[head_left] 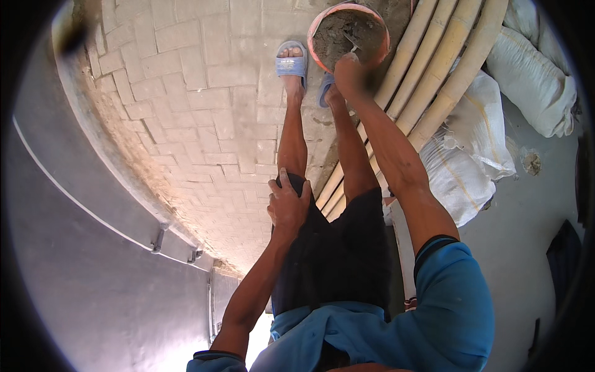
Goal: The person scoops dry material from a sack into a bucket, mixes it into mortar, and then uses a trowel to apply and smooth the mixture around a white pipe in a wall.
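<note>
My right hand (348, 77) is closed on a trowel (354, 44), whose metal blade sits in grey wet mix (334, 37) inside a round bucket with a pinkish-red rim (312, 46). My left hand (286, 201) rests over the black shorts at my left knee, fingers apart and holding nothing. My feet, in blue-grey slide sandals (290, 65), stand by the bucket, the right one partly hidden behind my right hand.
Long bamboo poles (431, 90) lie just right of me. Beyond them are white woven sacks (520, 80) on a grey surface (508, 248). Pale pavers (198, 118) cover the ground to the left, bordered by a grey wall (118, 260) with pipe fittings (160, 237).
</note>
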The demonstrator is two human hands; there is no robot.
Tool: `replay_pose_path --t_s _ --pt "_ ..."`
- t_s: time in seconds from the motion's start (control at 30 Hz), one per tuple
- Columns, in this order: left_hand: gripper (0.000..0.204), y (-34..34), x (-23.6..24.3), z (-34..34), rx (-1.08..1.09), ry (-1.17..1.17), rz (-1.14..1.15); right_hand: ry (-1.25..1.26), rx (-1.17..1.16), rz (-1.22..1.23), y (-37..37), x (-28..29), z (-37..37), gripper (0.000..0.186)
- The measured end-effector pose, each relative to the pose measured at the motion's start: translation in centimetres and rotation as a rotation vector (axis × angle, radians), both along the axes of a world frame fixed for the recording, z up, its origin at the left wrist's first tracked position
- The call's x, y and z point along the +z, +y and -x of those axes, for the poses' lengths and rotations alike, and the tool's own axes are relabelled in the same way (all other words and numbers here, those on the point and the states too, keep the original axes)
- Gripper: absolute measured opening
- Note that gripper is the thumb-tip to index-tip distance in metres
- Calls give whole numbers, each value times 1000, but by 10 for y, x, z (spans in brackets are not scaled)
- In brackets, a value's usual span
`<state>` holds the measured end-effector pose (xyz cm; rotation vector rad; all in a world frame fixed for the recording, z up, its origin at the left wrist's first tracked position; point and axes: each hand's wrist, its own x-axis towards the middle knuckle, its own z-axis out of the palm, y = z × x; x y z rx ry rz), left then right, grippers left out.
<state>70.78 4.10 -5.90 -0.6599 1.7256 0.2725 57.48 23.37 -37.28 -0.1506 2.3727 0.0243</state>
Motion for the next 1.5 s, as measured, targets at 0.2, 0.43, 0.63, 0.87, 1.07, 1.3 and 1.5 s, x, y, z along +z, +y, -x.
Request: replay_pose_path --t_s 0.2,0.43,0.63,0.87,1.07,1.3,1.5 --pt "81 2 5 0 27 6 13 -189 -556 267 69 90 23 48" --pt "80 -3 3 5 39 25 -6 -152 -511 26 44 88 127 38" --pt "79 3 -1 -7 40 13 6 142 210 188 -1 75 80 25" --pt "79 1 7 1 95 -30 -21 -32 163 32 43 167 133 24" --pt "80 -4 3 -7 69 -5 -20 -302 -229 156 110 48 94 30" --pt "80 6 -3 -16 44 8 5 -859 -1495 498 69 46 63 31" --pt "80 15 -1 0 -51 -42 19 -1255 -2432 1493 31 28 20 31"
